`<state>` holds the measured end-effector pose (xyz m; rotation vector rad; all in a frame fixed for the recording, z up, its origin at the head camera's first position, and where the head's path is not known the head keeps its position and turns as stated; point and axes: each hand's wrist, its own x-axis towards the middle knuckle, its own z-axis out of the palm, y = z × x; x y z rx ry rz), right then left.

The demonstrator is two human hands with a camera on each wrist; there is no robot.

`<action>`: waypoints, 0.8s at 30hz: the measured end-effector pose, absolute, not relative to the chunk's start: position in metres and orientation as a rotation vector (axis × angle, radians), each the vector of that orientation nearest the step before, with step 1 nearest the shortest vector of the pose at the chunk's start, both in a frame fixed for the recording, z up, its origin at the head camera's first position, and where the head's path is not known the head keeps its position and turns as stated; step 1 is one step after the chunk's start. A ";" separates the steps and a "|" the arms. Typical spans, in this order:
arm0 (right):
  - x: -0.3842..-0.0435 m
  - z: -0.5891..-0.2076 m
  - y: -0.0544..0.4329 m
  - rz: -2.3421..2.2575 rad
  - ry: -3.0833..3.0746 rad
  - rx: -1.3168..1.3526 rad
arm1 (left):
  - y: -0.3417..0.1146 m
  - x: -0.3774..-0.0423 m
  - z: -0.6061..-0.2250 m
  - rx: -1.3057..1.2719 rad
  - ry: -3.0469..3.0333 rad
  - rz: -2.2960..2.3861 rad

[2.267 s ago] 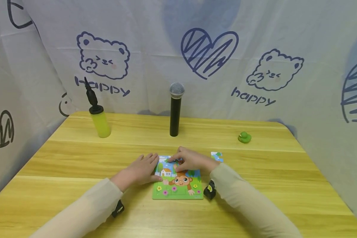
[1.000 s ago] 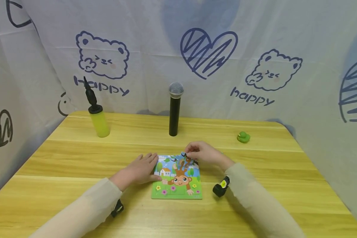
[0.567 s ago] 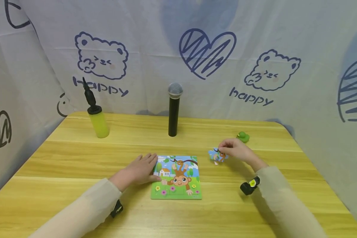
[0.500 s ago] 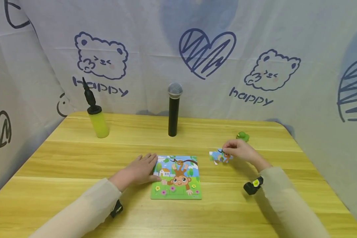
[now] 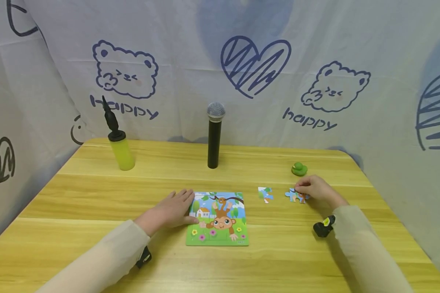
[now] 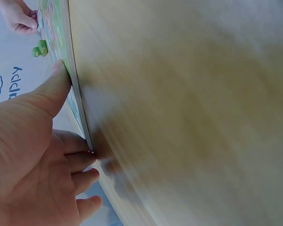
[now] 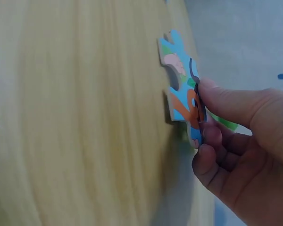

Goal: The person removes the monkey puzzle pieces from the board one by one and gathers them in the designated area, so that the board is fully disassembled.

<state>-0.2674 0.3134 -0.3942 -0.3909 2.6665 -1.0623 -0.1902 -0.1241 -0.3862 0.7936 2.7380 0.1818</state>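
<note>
Two hands are on the table (image 5: pixel 95 191): the left hand (image 5: pixel 172 211) lies flat with fingers straight against the puzzle's (image 5: pixel 218 218) left edge, while the right hand (image 5: pixel 313 189) pinches a piece (image 5: pixel 296 196) well right of it, near the duck (image 5: pixel 299 169).

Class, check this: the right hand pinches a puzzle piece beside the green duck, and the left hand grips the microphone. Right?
Not quite. The left hand rests flat against the monkey puzzle board, not the microphone, as the head view shows. The right hand does pinch the puzzle piece near the green duck.
</note>
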 end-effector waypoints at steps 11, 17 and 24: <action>-0.270 -0.397 0.318 -1.078 2.680 -0.360 | -0.123 -0.191 -0.388 0.794 2.743 0.165; -0.272 -0.399 0.318 -1.091 2.679 -0.363 | -0.124 -0.192 -0.388 0.799 2.743 0.159; -0.272 -0.395 0.313 -1.004 2.744 -0.374 | -0.124 -0.193 -0.389 0.795 2.745 0.153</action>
